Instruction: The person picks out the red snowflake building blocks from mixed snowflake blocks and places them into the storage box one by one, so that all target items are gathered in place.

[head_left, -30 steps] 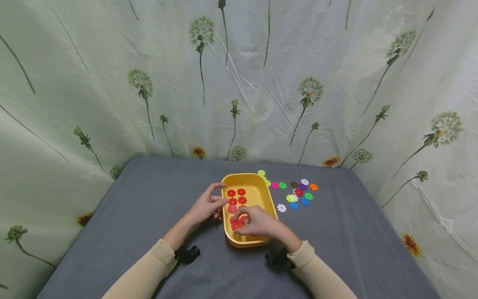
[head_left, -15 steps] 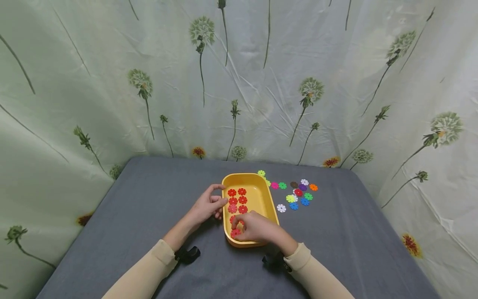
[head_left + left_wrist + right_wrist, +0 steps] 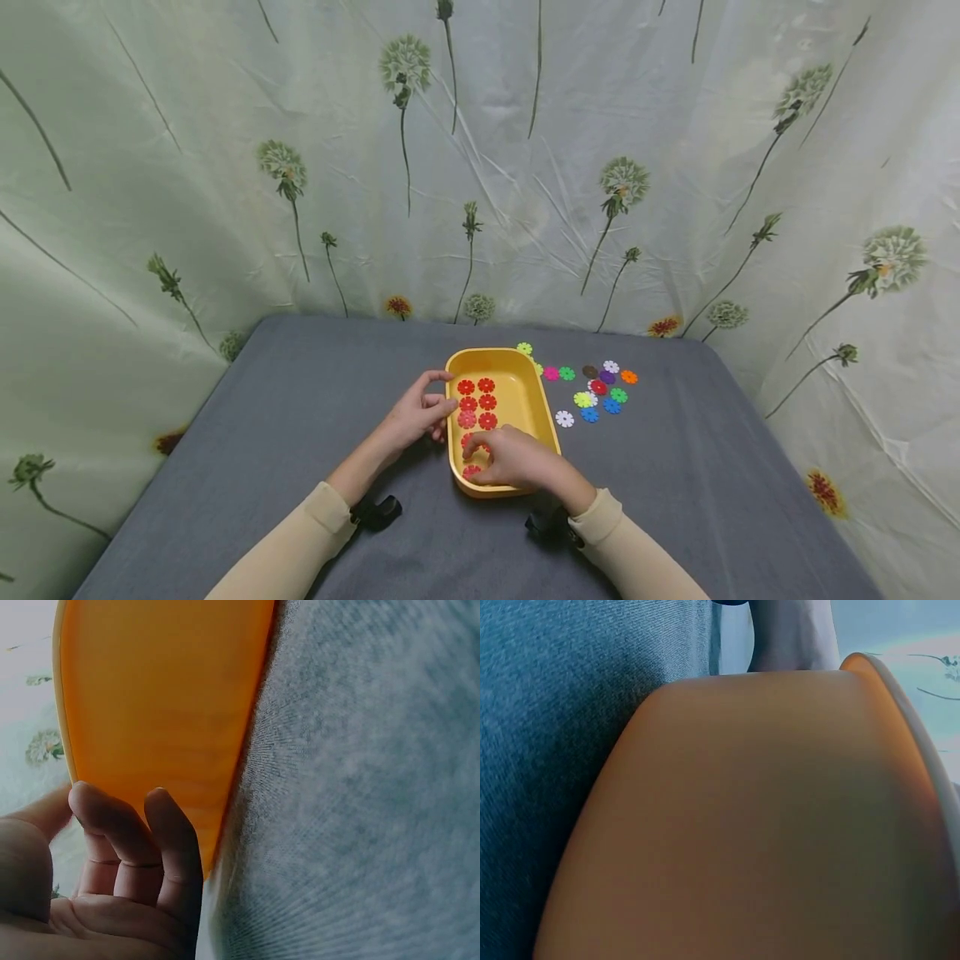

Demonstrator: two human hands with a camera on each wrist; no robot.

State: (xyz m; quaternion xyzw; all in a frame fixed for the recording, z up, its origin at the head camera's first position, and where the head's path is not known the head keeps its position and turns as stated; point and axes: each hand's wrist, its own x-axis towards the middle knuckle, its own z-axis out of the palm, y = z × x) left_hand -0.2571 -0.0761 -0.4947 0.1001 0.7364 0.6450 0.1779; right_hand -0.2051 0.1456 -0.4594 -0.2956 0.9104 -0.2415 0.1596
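Observation:
A yellow plastic basin (image 3: 517, 392) stands on the grey cloth, with several red flower-shaped discs (image 3: 487, 402) laid in two columns along its left side. My left hand (image 3: 408, 417) grips the basin's left rim; in the left wrist view its fingers (image 3: 176, 832) press the outer wall and the thumb goes over the edge. Inside the near end, my right hand (image 3: 517, 460) reaches over the discs, thumb and index finger apart. By its thumb tip lies a red disc (image 3: 471, 472), partly covered. The right wrist view shows only the basin's outer wall (image 3: 742, 810), with that hand hidden.
Right of the basin, loose flower discs lie scattered, among them a white one (image 3: 565, 419), an orange one (image 3: 629, 377) and a blue one (image 3: 590, 414). A lime disc (image 3: 524, 348) sits by the far right corner. A dandelion-print curtain (image 3: 517, 167) hangs behind the table.
My right hand has shifted toward the basin's near left corner, and the red disc at its fingertips has moved down there with it. Thumb and index finger now stand off it. The left hand stays put.

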